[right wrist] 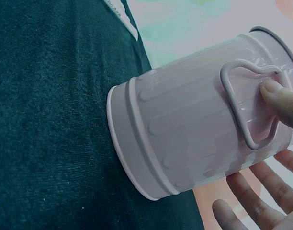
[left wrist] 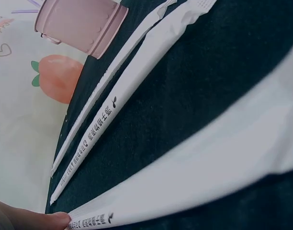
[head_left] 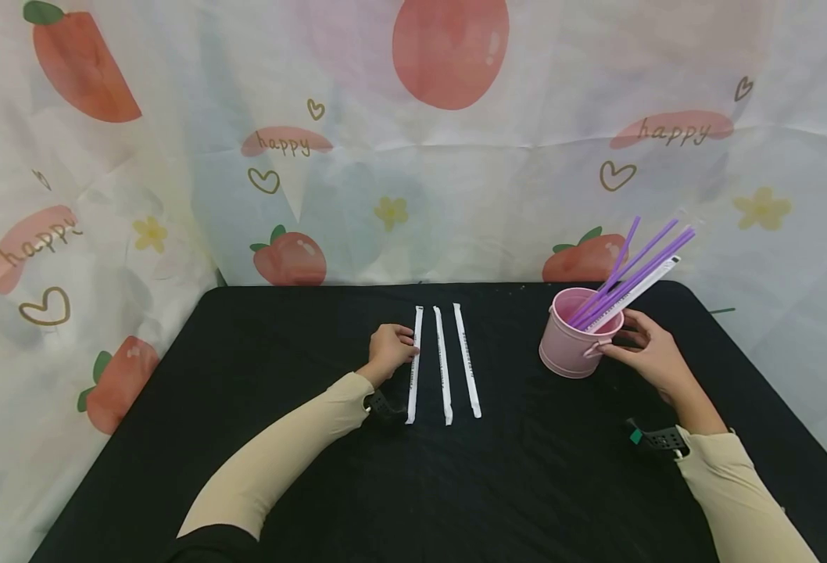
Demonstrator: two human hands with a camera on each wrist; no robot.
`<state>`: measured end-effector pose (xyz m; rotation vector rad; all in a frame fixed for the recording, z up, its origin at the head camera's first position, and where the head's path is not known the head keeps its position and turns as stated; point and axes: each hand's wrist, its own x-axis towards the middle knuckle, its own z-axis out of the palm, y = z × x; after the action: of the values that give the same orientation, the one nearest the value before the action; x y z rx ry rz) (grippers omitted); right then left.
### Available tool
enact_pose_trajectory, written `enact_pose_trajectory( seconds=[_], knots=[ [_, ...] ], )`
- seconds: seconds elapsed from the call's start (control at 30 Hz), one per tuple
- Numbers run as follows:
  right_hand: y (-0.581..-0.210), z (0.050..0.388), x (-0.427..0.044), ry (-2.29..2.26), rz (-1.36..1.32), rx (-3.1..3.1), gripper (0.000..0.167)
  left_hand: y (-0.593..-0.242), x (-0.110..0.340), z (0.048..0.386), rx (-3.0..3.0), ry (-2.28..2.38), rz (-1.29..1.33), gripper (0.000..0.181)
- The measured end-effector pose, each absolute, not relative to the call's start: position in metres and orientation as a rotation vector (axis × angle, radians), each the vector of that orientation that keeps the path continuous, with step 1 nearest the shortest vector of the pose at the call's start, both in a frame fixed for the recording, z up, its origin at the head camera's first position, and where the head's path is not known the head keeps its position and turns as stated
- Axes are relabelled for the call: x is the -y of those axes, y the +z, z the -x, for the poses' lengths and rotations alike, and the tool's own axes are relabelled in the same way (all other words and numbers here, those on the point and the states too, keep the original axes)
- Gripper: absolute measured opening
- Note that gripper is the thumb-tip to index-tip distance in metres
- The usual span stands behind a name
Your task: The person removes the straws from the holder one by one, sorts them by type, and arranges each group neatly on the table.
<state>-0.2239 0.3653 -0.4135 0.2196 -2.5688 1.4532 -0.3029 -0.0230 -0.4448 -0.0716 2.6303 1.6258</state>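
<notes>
Three white paper-wrapped straws lie roughly parallel on the black tabletop. My left hand (head_left: pixel 391 349) is at the leftmost straw (head_left: pixel 413 375); in the left wrist view a fingertip (left wrist: pixel 60 219) touches that straw (left wrist: pixel 185 179) near its far end, and the other fingers are hidden. The pink bucket (head_left: pixel 561 344) stands upright at the right, holding several purple straws (head_left: pixel 628 283) and a white wrapped one (head_left: pixel 642 288). My right hand (head_left: pixel 649 356) grips the bucket's side. In the right wrist view, its thumb lies by the handle (right wrist: pixel 247 139) and fingers touch the bucket wall (right wrist: pixel 185 115).
The black-covered table (head_left: pixel 512 485) reaches a patterned curtain (head_left: pixel 456 195) at its back edge. More of that curtain (head_left: pixel 48 313) hangs along the left side. The bucket stands to the right of the three straws.
</notes>
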Motion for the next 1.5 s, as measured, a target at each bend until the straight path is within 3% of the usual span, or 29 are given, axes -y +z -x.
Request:
enact_pose_trajectory(
  seconds=[0.87,1.5],
  knots=[
    [-0.417,0.223,-0.365,1.477,-0.258,2.540,0.064,-0.443,0.036,0.301,-2.404,1.770,0.136,0.030],
    [-0.415,0.226,-0.365,1.498,-0.296,2.511,0.061,-0.402,0.048,0.305,-2.338,1.873,-0.015,0.037]
  ],
)
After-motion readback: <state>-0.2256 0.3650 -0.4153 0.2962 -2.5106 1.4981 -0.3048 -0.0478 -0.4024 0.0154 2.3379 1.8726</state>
